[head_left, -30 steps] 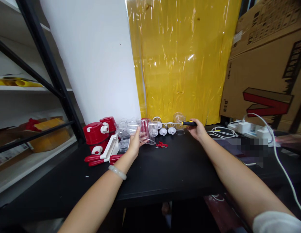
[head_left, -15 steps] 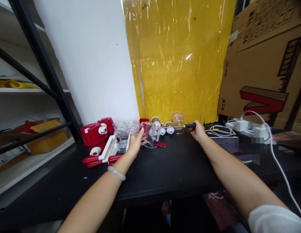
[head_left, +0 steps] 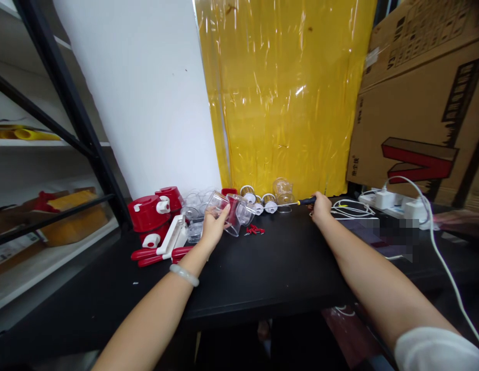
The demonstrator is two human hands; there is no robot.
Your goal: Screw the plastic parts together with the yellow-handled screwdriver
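My left hand [head_left: 212,231] is closed around a clear plastic vessel [head_left: 232,226], flared at one end, holding it tilted just above the black table. In my right hand [head_left: 321,208] is a screwdriver [head_left: 306,201] with a black and yellow handle. Its long thin shaft points left toward the vessel; whether the tip touches it I cannot tell. Small red parts [head_left: 255,230] lie in a little heap below the vessel. Behind the shaft stand several white-rimmed drums [head_left: 269,203], and another clear plastic piece [head_left: 285,191] is near them.
Red housings [head_left: 149,214] and a white frame with red handles [head_left: 173,239] occupy the table's left side. At right are coiled white cables [head_left: 351,208], a power strip with chargers [head_left: 384,198] and a dark flat device [head_left: 359,232]. A large cardboard box [head_left: 417,113] rises behind.
My right hand has shifted a little right, drawing the screwdriver with it. The clear vessel in my left hand has turned slightly.
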